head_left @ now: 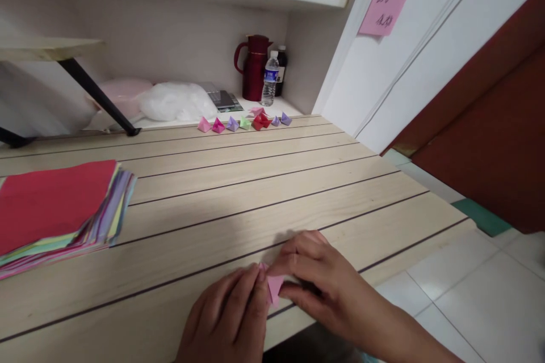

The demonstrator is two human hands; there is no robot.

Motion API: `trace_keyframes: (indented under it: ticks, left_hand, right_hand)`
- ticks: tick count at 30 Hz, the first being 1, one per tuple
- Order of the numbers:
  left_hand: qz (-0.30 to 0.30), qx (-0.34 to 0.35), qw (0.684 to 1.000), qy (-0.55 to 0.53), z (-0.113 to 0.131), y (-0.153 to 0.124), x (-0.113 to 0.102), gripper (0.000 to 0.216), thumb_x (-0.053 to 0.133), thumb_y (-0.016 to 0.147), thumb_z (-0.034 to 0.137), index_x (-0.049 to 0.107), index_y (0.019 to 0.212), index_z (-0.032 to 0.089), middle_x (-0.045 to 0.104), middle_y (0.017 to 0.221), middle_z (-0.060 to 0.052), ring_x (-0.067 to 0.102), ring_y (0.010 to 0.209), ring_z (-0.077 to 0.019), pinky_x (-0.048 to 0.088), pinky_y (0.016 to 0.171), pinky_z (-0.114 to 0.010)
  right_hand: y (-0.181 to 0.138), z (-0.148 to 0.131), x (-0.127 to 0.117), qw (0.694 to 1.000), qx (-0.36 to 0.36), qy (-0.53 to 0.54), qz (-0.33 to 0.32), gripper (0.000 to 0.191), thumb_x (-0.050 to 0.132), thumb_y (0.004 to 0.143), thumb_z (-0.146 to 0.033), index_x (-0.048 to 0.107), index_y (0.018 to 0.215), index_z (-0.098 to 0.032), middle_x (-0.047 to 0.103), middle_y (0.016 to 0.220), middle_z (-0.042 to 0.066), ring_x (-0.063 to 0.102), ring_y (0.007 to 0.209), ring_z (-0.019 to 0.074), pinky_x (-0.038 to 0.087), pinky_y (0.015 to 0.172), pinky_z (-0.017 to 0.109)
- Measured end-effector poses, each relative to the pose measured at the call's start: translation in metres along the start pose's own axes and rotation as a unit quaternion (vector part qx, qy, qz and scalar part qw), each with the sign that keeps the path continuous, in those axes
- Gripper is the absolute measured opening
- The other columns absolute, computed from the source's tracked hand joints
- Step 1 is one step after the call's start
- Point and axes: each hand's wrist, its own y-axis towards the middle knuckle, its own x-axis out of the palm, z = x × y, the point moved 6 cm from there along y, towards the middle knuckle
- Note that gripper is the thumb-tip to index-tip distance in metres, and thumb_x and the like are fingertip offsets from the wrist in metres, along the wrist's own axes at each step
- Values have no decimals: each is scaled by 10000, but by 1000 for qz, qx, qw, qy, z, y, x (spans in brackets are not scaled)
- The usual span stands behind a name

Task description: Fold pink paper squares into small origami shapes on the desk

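A small pink folded paper piece (pixel 273 286) lies near the front edge of the wooden table (pixel 238 193). My left hand (pixel 230 320) pinches its left side with closed fingers. My right hand (pixel 317 281) grips the paper from the right, fingers curled over it, so most of the paper is hidden. A stack of coloured paper sheets (pixel 55 210), red on top, rests at the table's left. A row of several small folded paper shapes (pixel 244 122) in pink, purple, green and red lines the far edge.
On the low shelf behind the table stand a dark red jug (pixel 254 67), a water bottle (pixel 269 78), a white plastic bag (pixel 176 101) and a pink object. A pink note (pixel 387 0) sticks to the white door. Tiled floor lies to the right.
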Motion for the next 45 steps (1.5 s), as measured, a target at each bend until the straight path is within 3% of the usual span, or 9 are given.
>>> trace_keyframes:
  ticks: [10, 16, 20, 24, 30, 34, 39, 45]
  left_hand:
    - [-24, -9, 1000, 5, 4, -1, 0, 378, 461, 909, 162, 641, 1239, 200, 692, 1271, 1, 625, 1088, -198, 431, 915, -343]
    - [-34, 66, 997, -4, 3, -6, -3, 450, 559, 875, 242, 589, 1308, 126, 672, 1300, -64, 622, 1119, -203, 451, 933, -339]
    - [-40, 73, 996, -12, 4, -8, -8, 490, 494, 846, 123, 587, 1322, 195, 659, 1318, -50, 613, 1131, -201, 438, 946, -350]
    - [-42, 79, 996, -6, 4, -8, -10, 467, 464, 874, 148, 603, 1308, 249, 669, 1302, -28, 595, 1139, -209, 411, 954, -362]
    - [-41, 94, 995, -13, 3, 2, -13, 360, 436, 950, 284, 655, 1235, 265, 700, 1252, 23, 596, 1082, -192, 400, 935, -342]
    - [-30, 65, 996, -44, 4, 12, -20, 369, 386, 962, 236, 679, 1185, 231, 720, 1213, 17, 609, 1047, -175, 414, 916, -323]
    - [5, 32, 998, -54, 5, 19, -27, 372, 388, 943, 159, 645, 1207, 105, 753, 1111, -44, 613, 1013, -150, 423, 897, -289]
    - [6, 58, 998, -22, 7, 12, -23, 383, 382, 968, 243, 657, 1233, 256, 717, 1216, 21, 584, 1073, -159, 415, 908, -305]
  right_hand:
    - [-13, -17, -6, 992, -54, -108, 41, 318, 504, 983, -169, 639, 1263, -233, 681, 977, 66, 604, 859, 201, 493, 757, 369]
    - [-15, -15, -8, 994, -49, -86, 41, 310, 507, 970, -129, 662, 1221, -226, 692, 996, 67, 620, 879, 195, 506, 787, 369]
    - [-16, -13, -7, 994, -53, -86, 45, 310, 515, 971, -137, 657, 1230, -230, 699, 1032, 68, 617, 900, 205, 504, 795, 386]
    - [-16, -11, -5, 994, -47, -92, 34, 322, 512, 964, -121, 656, 1227, -239, 698, 1037, 66, 619, 899, 200, 512, 793, 382]
    - [-25, -21, -5, 991, -61, -108, 50, 356, 517, 966, -142, 588, 1314, -167, 673, 1191, 110, 607, 1067, 227, 517, 923, 392]
    - [-37, -26, 2, 983, -83, -160, 19, 431, 535, 963, -196, 516, 1388, -127, 641, 1277, 150, 580, 1177, 251, 462, 1047, 449]
    - [-43, -20, 11, 977, -54, -205, -18, 474, 527, 966, -212, 469, 1434, -164, 609, 1359, 116, 550, 1244, 243, 409, 1107, 482]
    - [-42, -20, 8, 981, -38, -191, -11, 472, 532, 963, -231, 474, 1431, -201, 617, 1360, 91, 567, 1235, 223, 410, 1109, 474]
